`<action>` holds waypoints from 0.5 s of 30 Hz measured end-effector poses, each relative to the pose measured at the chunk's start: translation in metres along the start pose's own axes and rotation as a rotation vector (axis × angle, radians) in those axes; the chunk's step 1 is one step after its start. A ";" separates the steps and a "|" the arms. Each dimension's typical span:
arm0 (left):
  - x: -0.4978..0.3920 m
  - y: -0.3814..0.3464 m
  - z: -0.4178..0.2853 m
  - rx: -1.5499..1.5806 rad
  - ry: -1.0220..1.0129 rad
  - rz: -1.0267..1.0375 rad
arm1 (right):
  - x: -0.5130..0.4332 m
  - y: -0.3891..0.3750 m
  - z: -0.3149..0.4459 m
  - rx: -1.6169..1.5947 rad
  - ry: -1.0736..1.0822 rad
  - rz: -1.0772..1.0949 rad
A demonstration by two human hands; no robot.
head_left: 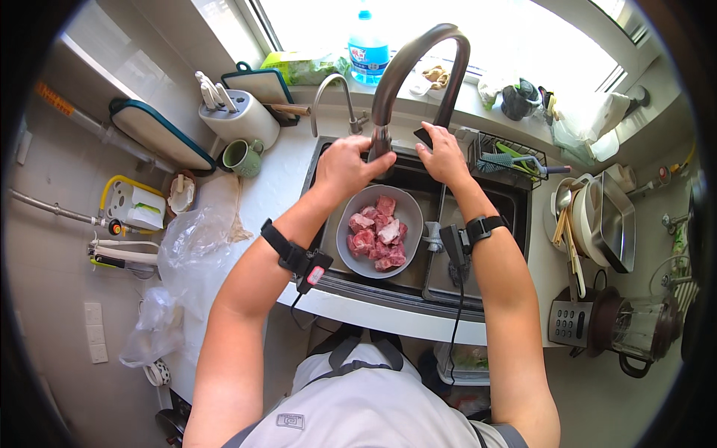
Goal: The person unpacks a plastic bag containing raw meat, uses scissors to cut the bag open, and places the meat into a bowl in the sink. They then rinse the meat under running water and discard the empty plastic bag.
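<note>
My left hand (pixel 350 168) grips the spray head of the curved metal kitchen faucet (pixel 382 106), its thumb across the front. My right hand (pixel 441 152) is at the dark faucet lever (pixel 424 138), at the base of the spout; its fingers rest on or close beside the lever. Below my hands, in the left basin of the dark sink (pixel 367 285), stands a grey-white bowl (pixel 411 260) holding several chunks of raw red meat (pixel 386 232). No water stream can be made out. Each of my forearms wears a black strap with a small device and a cable.
Left of the sink are a green mug (pixel 242 159), a knife block (pixel 241 120) and a clear plastic bag (pixel 193 257). A wire rack with brushes (pixel 507 159), stacked dishes (pixel 588 218) and a blender (pixel 638 330) stand to the right. A blue detergent bottle (pixel 368 56) is on the sill.
</note>
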State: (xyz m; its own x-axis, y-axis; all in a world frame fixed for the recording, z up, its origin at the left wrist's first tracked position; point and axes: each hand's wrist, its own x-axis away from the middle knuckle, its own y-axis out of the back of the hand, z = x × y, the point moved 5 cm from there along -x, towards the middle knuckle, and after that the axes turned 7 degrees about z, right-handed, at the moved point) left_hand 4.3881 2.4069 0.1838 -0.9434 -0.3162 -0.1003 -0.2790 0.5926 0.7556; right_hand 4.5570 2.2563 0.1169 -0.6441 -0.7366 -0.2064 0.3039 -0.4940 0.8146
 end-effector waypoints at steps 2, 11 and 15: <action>0.008 -0.016 0.010 -0.030 0.012 -0.005 | 0.001 0.001 0.001 0.006 0.014 -0.010; 0.039 -0.104 0.090 -0.254 0.295 0.173 | 0.019 0.012 -0.004 -0.010 -0.007 0.020; 0.031 -0.112 0.098 -0.239 0.332 0.166 | 0.026 0.018 0.002 0.011 0.055 -0.072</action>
State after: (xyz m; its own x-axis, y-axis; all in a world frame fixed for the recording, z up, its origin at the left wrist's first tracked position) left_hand 4.3724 2.4032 0.0324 -0.8519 -0.4757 0.2190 -0.0424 0.4795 0.8765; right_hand 4.5443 2.2284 0.1274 -0.6246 -0.7236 -0.2935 0.2504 -0.5417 0.8024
